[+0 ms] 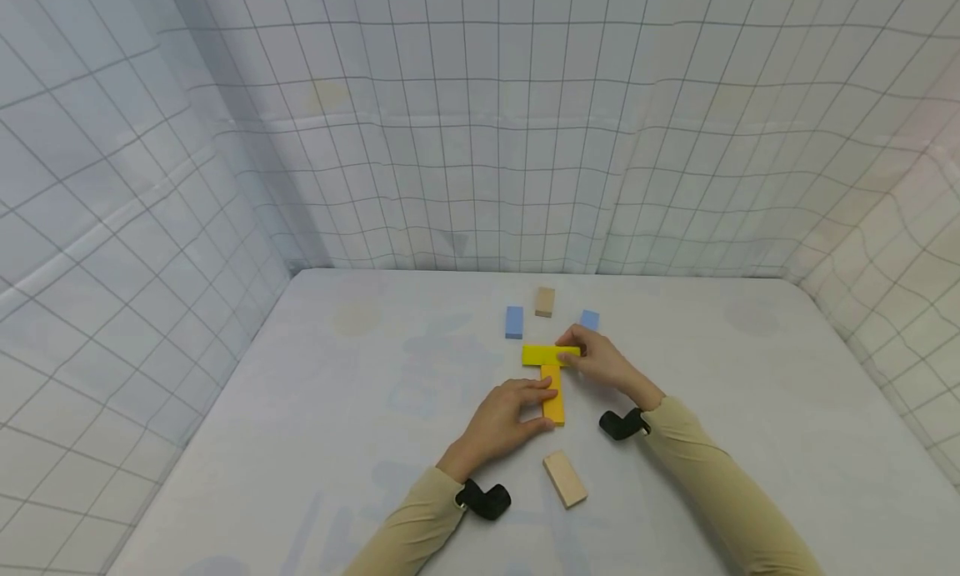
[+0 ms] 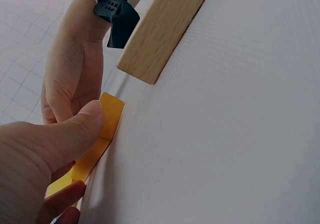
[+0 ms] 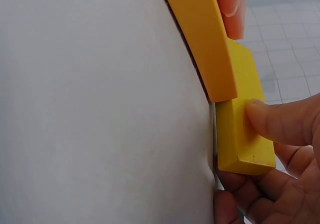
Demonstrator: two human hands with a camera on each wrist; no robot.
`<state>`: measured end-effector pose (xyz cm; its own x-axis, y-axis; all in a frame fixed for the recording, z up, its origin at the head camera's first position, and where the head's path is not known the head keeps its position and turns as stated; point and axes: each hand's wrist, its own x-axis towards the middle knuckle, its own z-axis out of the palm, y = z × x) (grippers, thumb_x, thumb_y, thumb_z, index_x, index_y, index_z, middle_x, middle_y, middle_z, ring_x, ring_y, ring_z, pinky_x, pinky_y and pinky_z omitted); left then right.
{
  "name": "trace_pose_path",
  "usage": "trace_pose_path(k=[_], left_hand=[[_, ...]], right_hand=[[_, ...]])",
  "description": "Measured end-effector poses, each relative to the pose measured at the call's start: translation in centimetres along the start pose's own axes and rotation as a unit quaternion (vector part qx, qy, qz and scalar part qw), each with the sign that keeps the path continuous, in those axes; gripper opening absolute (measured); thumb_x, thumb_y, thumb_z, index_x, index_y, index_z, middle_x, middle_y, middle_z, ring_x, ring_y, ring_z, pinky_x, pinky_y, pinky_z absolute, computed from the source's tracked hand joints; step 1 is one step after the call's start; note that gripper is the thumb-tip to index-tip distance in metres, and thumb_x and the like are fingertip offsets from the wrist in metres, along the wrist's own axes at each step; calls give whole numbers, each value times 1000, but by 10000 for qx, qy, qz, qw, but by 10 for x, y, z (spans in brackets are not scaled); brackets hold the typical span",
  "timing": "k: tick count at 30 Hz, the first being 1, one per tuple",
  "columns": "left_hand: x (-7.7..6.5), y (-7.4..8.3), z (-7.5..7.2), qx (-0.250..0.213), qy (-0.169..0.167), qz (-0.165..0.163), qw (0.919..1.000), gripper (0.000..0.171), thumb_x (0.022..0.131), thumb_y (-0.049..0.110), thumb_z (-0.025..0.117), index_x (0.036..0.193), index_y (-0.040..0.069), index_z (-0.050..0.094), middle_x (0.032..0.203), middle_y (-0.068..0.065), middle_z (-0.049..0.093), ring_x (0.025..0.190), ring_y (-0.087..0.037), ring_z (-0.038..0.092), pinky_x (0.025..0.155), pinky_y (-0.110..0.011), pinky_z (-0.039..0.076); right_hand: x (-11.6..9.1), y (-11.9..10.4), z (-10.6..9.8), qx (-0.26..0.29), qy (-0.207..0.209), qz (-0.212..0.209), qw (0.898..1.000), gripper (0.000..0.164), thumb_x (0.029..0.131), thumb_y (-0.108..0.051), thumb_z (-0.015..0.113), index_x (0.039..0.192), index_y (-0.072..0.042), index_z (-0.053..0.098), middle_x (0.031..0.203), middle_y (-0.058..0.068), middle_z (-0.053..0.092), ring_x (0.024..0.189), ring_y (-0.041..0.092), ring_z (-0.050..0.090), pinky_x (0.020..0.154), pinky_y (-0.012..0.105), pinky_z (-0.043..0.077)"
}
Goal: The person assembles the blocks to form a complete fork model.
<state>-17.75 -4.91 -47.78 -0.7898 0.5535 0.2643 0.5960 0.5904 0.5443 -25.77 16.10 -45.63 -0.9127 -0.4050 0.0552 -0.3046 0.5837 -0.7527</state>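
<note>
My left hand (image 1: 504,413) holds an orange-yellow block (image 1: 553,409), its thumb at the near end and its fingers farther up. My right hand (image 1: 600,361) pinches the right end of a bright yellow block (image 1: 540,356), which lies crosswise at the far end of the orange-yellow one; together they make a T. Up close in the right wrist view, the orange-yellow block (image 3: 202,39) meets the long side of the yellow block (image 3: 237,139), the right thumb pressed on the yellow face. Both blocks lie on the white tabletop.
Beyond the T are a blue block (image 1: 513,323), a plain wooden block (image 1: 545,302) and a second blue block (image 1: 590,318), partly hidden by the right hand. Another wooden block (image 1: 565,479) lies nearer, between the forearms. White gridded curtains (image 1: 480,142) enclose the table (image 1: 337,443).
</note>
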Motion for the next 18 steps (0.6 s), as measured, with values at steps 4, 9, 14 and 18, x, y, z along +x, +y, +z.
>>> trace_pose_path(k=[4,9,14,18], left_hand=[[-1,0,0,-11,15,-26,10000,45,85,32,71,126,14,63,135,3,52,123,-16,47,101,-33,35],[-1,1,-1,-80,56,-32,9999,45,85,30,72,125,13,64,135,2,53,123,-17,47,101,-33,35],[-1,1,0,-179,108,-12,9998,45,84,29,73,125,11,64,134,1,53,122,-17,48,101,-32,35],[-1,0,1,-196,158,78,9997,45,84,29,73,125,10,64,134,0,54,122,-18,48,101,-32,35]], right_hand=[[0,0,0,-42,-81,75,9999,12,92,-8,62,103,-3,60,103,10,63,92,25,55,84,42,43],[1,-3,0,-322,-15,11,9995,12,91,-7,63,102,-2,63,102,11,63,86,24,53,78,39,43],[2,-3,0,-599,111,-282,9977,13,89,-5,64,101,1,65,97,11,63,81,23,50,74,37,41],[3,1,2,-911,231,-656,9934,14,88,-3,65,101,2,67,97,12,64,87,26,52,79,42,41]])
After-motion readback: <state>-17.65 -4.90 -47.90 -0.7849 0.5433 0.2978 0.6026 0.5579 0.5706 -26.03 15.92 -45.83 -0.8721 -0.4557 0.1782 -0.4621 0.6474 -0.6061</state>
